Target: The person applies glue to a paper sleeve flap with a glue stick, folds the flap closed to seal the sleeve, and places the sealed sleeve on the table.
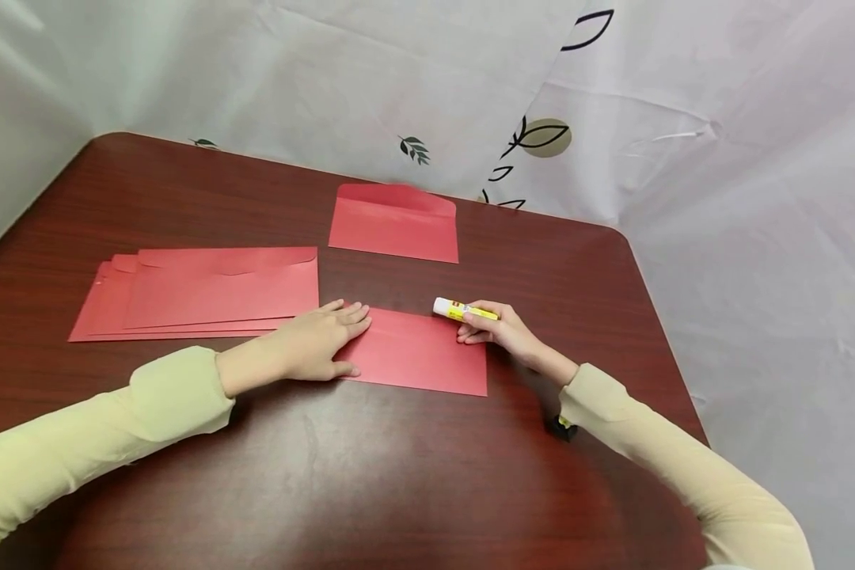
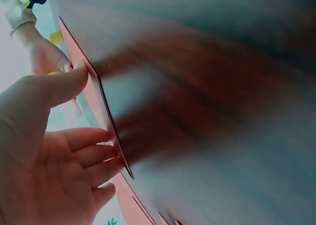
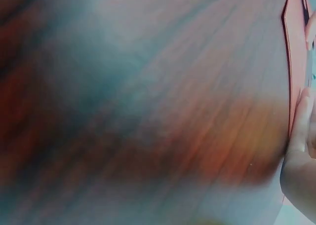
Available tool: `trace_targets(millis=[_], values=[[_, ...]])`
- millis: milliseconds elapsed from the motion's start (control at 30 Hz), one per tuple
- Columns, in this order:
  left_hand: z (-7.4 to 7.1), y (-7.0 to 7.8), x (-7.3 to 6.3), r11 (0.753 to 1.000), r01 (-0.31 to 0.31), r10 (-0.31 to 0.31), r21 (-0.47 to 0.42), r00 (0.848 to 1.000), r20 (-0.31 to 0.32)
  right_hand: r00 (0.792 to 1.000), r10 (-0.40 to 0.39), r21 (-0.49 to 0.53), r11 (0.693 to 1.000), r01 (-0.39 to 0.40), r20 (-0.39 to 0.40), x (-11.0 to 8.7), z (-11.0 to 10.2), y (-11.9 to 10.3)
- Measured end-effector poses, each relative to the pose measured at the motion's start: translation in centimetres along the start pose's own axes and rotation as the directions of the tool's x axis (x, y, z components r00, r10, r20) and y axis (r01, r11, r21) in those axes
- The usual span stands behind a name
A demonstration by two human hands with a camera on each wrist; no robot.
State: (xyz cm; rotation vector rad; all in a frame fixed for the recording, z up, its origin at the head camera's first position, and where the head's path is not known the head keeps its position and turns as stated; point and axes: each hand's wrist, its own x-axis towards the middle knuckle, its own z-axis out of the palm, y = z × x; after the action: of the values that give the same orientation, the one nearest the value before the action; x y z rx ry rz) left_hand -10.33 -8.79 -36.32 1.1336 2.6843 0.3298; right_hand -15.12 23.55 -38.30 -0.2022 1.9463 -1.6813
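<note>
A red envelope (image 1: pixel 413 352) lies on the table in front of me. My left hand (image 1: pixel 328 340) rests on its left end with the fingers stretched out, and in the left wrist view the thumb (image 2: pixel 69 87) and fingertips touch the envelope (image 2: pixel 101 104) along its edge. Over the right end, my right hand (image 1: pixel 499 328) holds a yellow glue stick (image 1: pixel 480 311) between thumb and fingers, its white end pointing left. The right wrist view shows only part of that hand (image 3: pixel 301 151) beside the envelope; the glue stick is hidden there.
A stack of several red envelopes (image 1: pixel 221 289) lies to the left, close to my left hand. Farther back is another red envelope (image 1: pixel 395 232) with its flap up. Pale patterned cloth (image 1: pixel 328 79) hangs behind the dark wooden table (image 1: pixel 370 475).
</note>
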Motion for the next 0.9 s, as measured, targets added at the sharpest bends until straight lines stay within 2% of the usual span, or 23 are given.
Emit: trace_targets(millis=[133, 233, 400, 500, 767, 900], values=[[-0.2, 0.1, 0.2, 0.999, 0.033, -0.033, 0.004, 0.997, -0.064, 1.0, 0.008, 0.041, 0.999, -0.008, -0.003, -0.1, -0.1, 0.0], [-0.5, 0.2, 0.8, 0.998, 0.059, -0.058, 0.006, 0.995, -0.085, 1.0, 0.02, 0.092, 0.996, -0.018, -0.012, -0.3, -0.2, -0.1], [-1.0, -0.3, 1.7, 0.995, 0.099, -0.099, -0.006, 0.991, -0.086, 0.999, 0.045, 0.189, 0.981, -0.043, -0.007, -0.8, -0.3, -0.2], [-1.1, -0.9, 2.4, 0.995, 0.091, -0.094, -0.032, 0.993, -0.071, 0.999, 0.047, 0.232, 0.972, -0.044, -0.008, -1.3, -0.3, -0.5], [-1.5, -2.1, 3.8, 0.978, 0.122, -0.124, -0.17, 0.992, -0.003, 0.997, -0.079, 0.353, 0.932, 0.083, -0.028, -2.9, -0.3, -1.4], [-1.6, -2.3, 4.0, 0.962, 0.128, -0.134, -0.243, 0.991, -0.007, 0.99, -0.126, 0.31, 0.94, 0.142, -0.07, -3.7, -0.3, -2.0]])
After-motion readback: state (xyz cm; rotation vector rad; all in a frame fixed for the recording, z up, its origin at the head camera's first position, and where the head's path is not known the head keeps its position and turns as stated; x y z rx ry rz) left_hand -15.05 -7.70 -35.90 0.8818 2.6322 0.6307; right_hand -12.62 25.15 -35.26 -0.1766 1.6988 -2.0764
